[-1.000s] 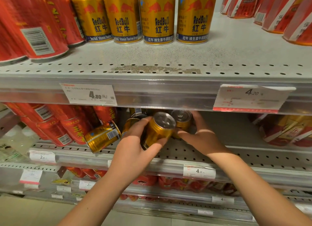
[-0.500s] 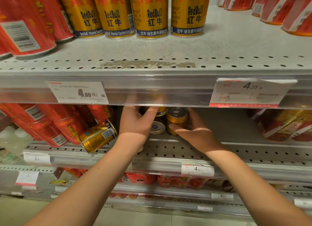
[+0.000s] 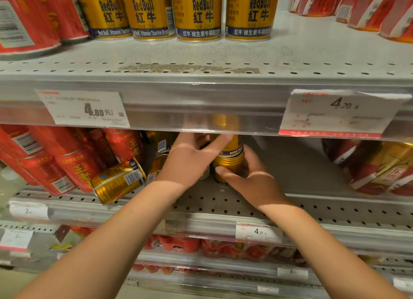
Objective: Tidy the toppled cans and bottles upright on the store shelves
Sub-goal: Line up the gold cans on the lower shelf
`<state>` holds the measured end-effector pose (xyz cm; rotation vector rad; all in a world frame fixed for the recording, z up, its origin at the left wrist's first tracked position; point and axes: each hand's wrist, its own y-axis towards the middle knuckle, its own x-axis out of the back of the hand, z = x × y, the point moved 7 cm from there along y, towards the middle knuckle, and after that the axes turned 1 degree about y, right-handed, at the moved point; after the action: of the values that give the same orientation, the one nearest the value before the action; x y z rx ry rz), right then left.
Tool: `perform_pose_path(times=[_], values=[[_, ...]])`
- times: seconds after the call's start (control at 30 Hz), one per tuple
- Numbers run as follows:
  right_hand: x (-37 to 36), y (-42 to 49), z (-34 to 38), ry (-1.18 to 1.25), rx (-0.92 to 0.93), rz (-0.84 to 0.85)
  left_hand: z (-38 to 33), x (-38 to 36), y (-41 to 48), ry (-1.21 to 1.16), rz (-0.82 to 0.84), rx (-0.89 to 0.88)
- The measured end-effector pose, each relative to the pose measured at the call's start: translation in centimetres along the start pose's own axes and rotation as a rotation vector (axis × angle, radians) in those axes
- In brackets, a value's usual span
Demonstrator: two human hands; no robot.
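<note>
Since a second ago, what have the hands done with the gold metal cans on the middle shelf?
The left hand turned its gold Red Bull can from tilted to upright and lifted it, seemingly stacking it on the lower gold can; it keeps its grip. The right hand still holds the lower can. The toppled gold can at left stayed on its side.

At centre frame, on the middle shelf (image 3: 223, 206), the left hand (image 3: 190, 162) holds an upper Red Bull can (image 3: 233, 146) stacked on a lower can (image 3: 228, 165), which the right hand (image 3: 250, 180) grips. To their left, a toppled gold can (image 3: 118, 182) lies on its side.
</note>
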<state>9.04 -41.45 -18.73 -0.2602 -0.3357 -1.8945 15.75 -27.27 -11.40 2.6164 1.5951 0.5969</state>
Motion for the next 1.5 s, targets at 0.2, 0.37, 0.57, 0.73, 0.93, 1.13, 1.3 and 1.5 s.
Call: perform_pose_path(times=[0.2,0.37,0.57,0.73,0.93,1.13,1.3,1.5], values=[[0.3,-0.5,0.1,-0.124,-0.053,-0.123,-0.5,0.0,1.6,0.095,0.165,-0.057],[0.2,-0.7,0.0,-0.122,-0.075,-0.205,-0.1,-0.1,2.3,0.107,0.25,-0.128],[0.3,-1.0,0.3,-0.101,-0.109,-0.237,0.1,-0.1,2.5,0.202,0.304,-0.135],[1.5,-1.3,-0.3,-0.151,-0.087,-0.237,0.1,1.7,2.3,0.564,0.281,-0.167],[6.0,-1.0,-1.4,-0.21,-0.079,-0.213,3.5,4.2,1.3,0.802,0.303,0.063],[9.5,-0.7,-2.0,-0.161,-0.026,-0.185,3.7,3.4,0.7,0.742,0.194,0.016],[9.7,-1.1,-2.5,-0.216,-0.149,-0.15,3.9,4.1,0.6,0.709,0.184,0.014],[7.6,-11.2,1.6,-0.265,-0.016,-0.537,4.5,5.1,0.7,0.682,0.144,-0.027]])
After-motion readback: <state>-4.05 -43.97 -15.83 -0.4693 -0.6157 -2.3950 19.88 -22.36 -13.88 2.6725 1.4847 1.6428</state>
